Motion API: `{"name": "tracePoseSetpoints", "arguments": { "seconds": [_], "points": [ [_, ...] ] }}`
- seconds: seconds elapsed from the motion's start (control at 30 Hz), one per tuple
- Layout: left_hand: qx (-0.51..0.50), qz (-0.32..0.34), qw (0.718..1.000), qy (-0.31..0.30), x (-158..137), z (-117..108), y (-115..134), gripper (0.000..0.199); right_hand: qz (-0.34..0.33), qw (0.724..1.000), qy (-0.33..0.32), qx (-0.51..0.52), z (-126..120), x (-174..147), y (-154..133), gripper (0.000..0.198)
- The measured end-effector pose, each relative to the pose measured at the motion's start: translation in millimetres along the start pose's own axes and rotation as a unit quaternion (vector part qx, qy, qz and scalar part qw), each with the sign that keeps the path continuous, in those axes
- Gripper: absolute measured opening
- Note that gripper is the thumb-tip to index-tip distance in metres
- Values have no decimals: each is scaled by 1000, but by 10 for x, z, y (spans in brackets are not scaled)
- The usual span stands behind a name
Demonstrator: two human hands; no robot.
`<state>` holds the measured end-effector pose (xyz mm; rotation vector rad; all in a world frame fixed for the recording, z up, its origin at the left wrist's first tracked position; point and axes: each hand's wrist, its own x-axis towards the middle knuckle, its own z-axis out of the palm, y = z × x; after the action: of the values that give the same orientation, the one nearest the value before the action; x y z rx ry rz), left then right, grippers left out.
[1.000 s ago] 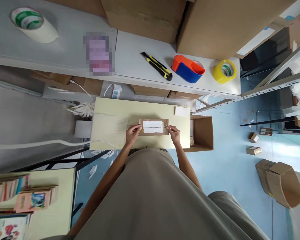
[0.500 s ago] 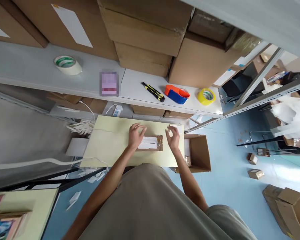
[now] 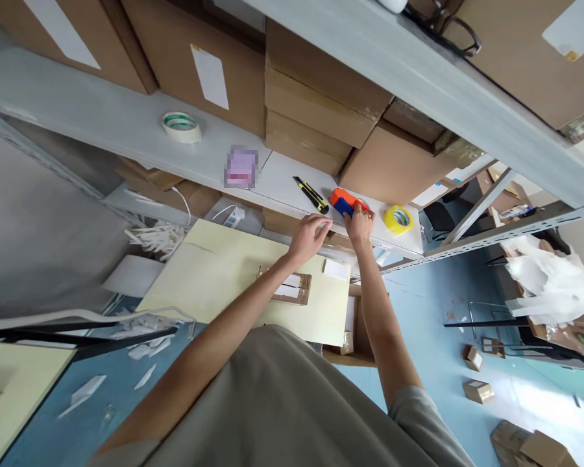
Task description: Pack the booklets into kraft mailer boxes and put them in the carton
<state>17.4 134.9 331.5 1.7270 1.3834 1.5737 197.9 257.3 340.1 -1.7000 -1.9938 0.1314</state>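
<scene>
My right hand reaches up to the shelf, its fingers closed round the right end of an orange and blue tape dispenser. Just left of it, my left hand hovers by the shelf's front edge, empty, with fingers loosely bent and apart. A black and yellow box cutter lies on the shelf above my left hand. Right of the dispenser is a roll of yellow tape. Below, on the pale table, a flat cardboard package with white labels is partly covered by my left forearm.
The grey shelf carries cardboard boxes, a white tape roll and a blurred pinkish item. A white card lies on the pale table. An open carton stands beside the table's right end.
Both hands have left the package and moved up and forward to the shelf. My right hand has taken hold of the tape dispenser. The view has turned and shifted.
</scene>
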Motion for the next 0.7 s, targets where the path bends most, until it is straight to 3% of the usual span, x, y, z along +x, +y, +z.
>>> {"name": "tracePoseSetpoints", "arguments": {
  "seconds": [0.1,0.23,0.37,0.43,0.53,0.7],
  "points": [
    [-42,-34,999,2,-179,-99,-13,26,7,999,33,35,-66,-232,15,26],
    [-125,-95,988,2,-530,-260,28,25,19,989,47,140,-211,-885,-130,37],
    [-165,-143,976,-9,-953,-440,106,25,40,934,-42,352,-259,-1630,-490,45],
    [-174,-164,971,-12,-1140,-538,119,24,63,906,-89,408,-243,-1911,-694,46],
    [-171,-182,968,-11,-1360,-709,92,21,98,888,-126,432,-199,-2168,-953,49],
    [-113,-176,977,-34,-1564,-1030,-14,17,105,872,-199,434,-94,-2319,-1204,55]
  ]
}}
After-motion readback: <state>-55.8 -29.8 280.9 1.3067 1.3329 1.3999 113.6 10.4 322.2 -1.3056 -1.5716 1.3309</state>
